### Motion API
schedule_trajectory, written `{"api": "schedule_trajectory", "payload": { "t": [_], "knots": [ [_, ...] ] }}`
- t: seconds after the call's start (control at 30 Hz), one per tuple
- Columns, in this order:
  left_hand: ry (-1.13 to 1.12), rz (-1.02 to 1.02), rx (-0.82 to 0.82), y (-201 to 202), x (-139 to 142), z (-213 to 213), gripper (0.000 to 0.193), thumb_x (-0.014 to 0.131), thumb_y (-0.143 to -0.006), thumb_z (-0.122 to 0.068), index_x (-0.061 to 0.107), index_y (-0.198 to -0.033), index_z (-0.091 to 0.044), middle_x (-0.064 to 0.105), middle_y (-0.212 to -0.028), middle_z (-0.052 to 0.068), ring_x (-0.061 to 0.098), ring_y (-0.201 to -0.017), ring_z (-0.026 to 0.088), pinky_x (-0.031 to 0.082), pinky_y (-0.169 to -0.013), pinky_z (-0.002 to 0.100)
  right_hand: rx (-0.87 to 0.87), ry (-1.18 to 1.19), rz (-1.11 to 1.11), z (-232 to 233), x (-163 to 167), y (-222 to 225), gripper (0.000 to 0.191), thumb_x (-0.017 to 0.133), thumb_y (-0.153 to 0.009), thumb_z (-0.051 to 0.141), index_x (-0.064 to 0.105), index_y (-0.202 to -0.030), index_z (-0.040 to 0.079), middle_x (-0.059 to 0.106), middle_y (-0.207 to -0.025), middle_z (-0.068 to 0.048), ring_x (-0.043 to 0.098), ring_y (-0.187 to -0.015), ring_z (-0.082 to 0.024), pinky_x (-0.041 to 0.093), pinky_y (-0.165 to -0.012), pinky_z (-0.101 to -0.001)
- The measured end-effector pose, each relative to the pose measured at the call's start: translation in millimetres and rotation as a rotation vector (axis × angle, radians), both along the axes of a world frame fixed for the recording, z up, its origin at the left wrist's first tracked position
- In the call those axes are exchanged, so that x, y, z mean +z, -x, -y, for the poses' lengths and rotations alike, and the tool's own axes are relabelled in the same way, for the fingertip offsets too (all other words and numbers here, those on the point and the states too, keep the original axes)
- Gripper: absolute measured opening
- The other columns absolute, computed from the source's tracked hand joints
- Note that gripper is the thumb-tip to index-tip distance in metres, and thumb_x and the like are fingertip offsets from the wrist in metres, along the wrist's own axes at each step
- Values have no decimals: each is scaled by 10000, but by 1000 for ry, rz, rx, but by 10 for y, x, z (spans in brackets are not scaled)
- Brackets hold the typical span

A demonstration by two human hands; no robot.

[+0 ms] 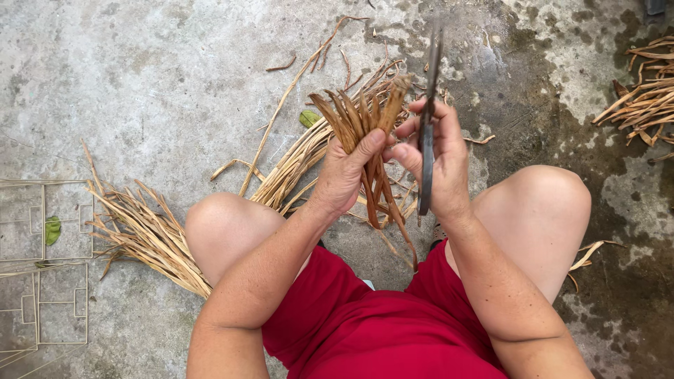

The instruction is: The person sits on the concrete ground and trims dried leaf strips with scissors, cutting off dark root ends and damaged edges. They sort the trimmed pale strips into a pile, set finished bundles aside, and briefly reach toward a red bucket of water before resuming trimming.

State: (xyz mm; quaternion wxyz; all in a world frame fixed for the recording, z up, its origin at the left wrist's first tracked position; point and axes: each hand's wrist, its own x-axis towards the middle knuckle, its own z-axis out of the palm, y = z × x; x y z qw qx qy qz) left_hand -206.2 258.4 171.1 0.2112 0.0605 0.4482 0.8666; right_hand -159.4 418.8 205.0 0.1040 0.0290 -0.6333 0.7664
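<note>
Scissors (427, 133) blurred edge-on; right hand (439, 165) grips them, tips unclear.

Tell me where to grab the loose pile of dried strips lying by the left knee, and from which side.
Grip the pile of dried strips near the left knee, where the ends gather into a tight bunch. Come from above, fingers wrapping across the strips; toward the wire frames they fan out too loosely to hold together.

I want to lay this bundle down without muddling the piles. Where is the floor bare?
Bare concrete floor lies upper left, bordered by the wire frames and the strips on the ground. Another patch lies upper right, between the knife and the far pile. Between the knees, under the left hand and right hand, it is crowded.
</note>
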Motion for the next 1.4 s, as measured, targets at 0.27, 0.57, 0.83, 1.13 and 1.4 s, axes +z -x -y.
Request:
{"api": "schedule_trajectory", "payload": {
  "t": [0.27,0.57,0.83,1.13,1.4],
  "knots": [
    [-33,11,49,48,46,92,298,732,-1016,-292,715,-1177,-41,736,-1013,61,651,-898,115,566,-816,279,11,-330,33,163,-70,-35,711,858,-878,334,498,-1430,69,672,-1228,-72,673,-1102,-155,590,-971,-324],
    [-35,34,9,20,105,81,332,717,-1002,-293,702,-1212,-36,733,-1028,56,687,-908,129,584,-816,289,-35,-313,33,185,-105,-19,666,863,-877,337,550,-1379,31,720,-1161,-63,713,-1063,-119,588,-956,-293],
    [-16,23,38,42,79,93,296,715,-1008,-287,693,-1165,-37,723,-1012,37,672,-931,103,569,-827,272,-93,-202,139,195,-161,-2,488,881,-851,263,678,-1226,27,717,-909,-29,650,-813,-66,526,-706,-218],
    [191,-48,-4,35,-50,58,341,611,-1048,-373,666,-1103,-41,685,-901,29,649,-793,114,568,-721,281,-209,-195,-161,144,-74,-58,326,792,-1038,111,569,-1270,57,652,-943,-19,647,-868,-49,529,-767,-190],
    [224,-99,-138,-58,-187,-68,444,488,-1075,-217,504,-1463,-1,638,-1196,63,646,-1055,126,583,-918,310,-86,-81,-109,157,-33,-46,369,695,-1016,-59,523,-1317,68,697,-1155,-61,670,-997,-82,570,-870,-229]
  ]
}}
